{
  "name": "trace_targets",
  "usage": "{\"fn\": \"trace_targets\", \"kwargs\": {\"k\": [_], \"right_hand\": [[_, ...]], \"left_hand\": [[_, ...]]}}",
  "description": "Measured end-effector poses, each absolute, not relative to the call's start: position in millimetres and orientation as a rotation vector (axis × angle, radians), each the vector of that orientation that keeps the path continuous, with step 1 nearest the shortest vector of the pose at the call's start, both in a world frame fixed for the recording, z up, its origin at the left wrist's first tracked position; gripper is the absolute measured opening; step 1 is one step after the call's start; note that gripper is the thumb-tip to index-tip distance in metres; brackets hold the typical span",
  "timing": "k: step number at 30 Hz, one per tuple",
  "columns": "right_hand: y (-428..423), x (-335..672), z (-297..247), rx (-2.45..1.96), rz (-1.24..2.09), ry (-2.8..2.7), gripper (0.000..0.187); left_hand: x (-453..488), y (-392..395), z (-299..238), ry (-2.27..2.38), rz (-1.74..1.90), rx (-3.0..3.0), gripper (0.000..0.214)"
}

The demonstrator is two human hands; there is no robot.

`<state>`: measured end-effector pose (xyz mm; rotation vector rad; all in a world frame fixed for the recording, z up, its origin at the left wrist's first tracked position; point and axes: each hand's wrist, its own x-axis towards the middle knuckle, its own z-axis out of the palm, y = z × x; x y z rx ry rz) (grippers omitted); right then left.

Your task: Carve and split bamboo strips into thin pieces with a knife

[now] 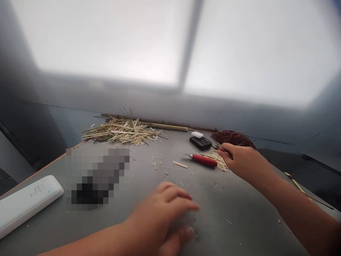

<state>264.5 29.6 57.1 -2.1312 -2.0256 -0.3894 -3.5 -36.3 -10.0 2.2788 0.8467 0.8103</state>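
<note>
My left hand (166, 215) hovers low over the grey table at the front, slightly blurred. Its thumb stands apart from the fingers, with nothing between them. Farther off on the right, my right hand (234, 155) has thumb and fingers pinched together at the table. A thin bit pokes out by its fingertips, too small to name. Beside that hand lies a small heap of flat pale strips (222, 161). A red-handled craft knife (204, 160) rests partly over them, blade to the left. Just behind are a black ridged case (200, 142) and a small white object (197, 134).
A pile of pale shavings (122, 131) sits at the back left, before long bamboo poles (170, 126). Dark red cord (231, 138) is bundled at the back right. On the left are a white power bank (32, 202) and a pixelated object (97, 177). One loose strip (180, 164) lies mid-table.
</note>
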Motion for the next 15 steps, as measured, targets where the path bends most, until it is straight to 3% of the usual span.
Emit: {"fn": "trace_targets", "kwargs": {"k": [4,8,15], "right_hand": [[45.9,289.4,53.7,-2.380,-0.255,-2.063,0.025],[45.3,286.3,50.6,-2.383,-0.203,-2.107,0.025],[29.0,263.9,59.6,-2.223,-0.294,-2.165,0.029]], "left_hand": [[-1.5,-33.2,-12.9,0.498,0.521,2.594,0.034],[-7.3,-34.7,1.6,0.565,0.141,2.604,0.047],[-11.2,-19.2,7.6,0.846,0.171,2.574,0.067]]}}
